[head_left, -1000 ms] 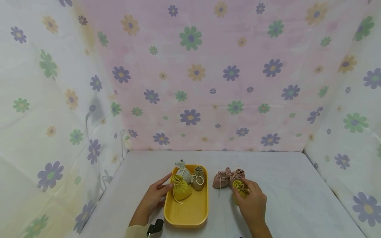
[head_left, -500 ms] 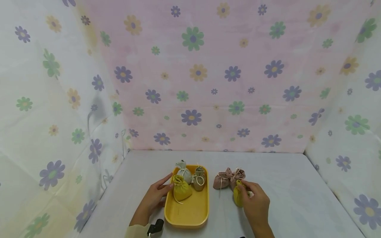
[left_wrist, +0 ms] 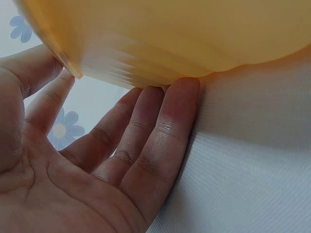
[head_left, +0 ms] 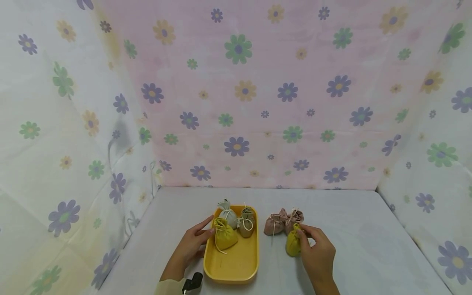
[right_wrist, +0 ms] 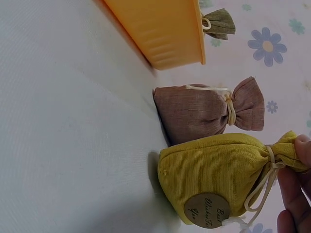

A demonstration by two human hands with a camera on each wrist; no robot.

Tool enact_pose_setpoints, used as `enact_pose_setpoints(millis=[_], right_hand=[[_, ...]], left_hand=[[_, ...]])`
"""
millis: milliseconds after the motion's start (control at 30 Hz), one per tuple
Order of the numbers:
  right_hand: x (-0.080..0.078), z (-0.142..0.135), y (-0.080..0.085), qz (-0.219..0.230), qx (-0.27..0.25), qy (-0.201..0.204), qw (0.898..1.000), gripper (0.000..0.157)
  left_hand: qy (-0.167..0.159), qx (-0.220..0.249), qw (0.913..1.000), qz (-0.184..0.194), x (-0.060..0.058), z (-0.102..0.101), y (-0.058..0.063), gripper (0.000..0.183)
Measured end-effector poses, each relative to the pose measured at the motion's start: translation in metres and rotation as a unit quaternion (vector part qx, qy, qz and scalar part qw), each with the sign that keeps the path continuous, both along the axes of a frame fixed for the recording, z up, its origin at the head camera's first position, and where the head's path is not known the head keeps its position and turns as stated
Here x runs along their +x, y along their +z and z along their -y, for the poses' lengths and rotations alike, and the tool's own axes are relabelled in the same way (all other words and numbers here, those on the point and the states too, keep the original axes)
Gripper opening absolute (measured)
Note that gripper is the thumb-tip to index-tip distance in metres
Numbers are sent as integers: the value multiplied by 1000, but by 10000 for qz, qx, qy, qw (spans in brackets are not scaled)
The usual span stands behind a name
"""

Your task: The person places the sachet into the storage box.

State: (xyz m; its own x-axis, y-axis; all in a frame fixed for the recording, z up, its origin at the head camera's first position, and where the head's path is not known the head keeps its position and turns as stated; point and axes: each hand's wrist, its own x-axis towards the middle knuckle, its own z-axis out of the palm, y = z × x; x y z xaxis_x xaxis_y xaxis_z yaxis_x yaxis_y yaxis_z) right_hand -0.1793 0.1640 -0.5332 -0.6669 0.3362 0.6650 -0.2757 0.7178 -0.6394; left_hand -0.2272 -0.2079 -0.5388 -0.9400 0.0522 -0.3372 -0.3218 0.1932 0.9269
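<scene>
In the head view, my right hand [head_left: 318, 256] pinches the gathered neck of a yellow drawstring pouch [right_wrist: 214, 170]. The pouch hangs upright, its base close over the white tabletop; a round brown tag with writing shows in the right wrist view. Left of it stands a yellow plastic tray [head_left: 231, 268]. My left hand [head_left: 189, 246] holds the tray's left side, thumb and forefinger at the rim and the other fingertips against the outer wall [left_wrist: 141, 68]. Inside the tray sit another yellow pouch [head_left: 225, 237], a pale grey pouch [head_left: 228, 216] and an olive-brown pouch [head_left: 246, 225].
Just behind the held pouch, two dusty-pink pouches [head_left: 274, 224] stand side by side on the white tabletop [head_left: 365, 246]. Flower-printed cloth [head_left: 258, 73] walls the table at the back and both sides. A black device [head_left: 193, 282] sits at my left wrist.
My right hand has turned the yellow pouch from top-toward-me to upright, pinching its neck, and shifted slightly right. The left hand and tray stay put.
</scene>
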Motion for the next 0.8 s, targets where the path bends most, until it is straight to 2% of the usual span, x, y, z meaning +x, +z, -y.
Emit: enact_pose_setpoints(millis=[267,800], right_hand=[[2,4,6,102,-132,101,9998,20],[5,16,19,-60,-244,516,9984,22]], left_hand=[[-38,73,10000,-52,-1,0,-3,77],[-5,-84,9999,-67,0,1,-2,78]])
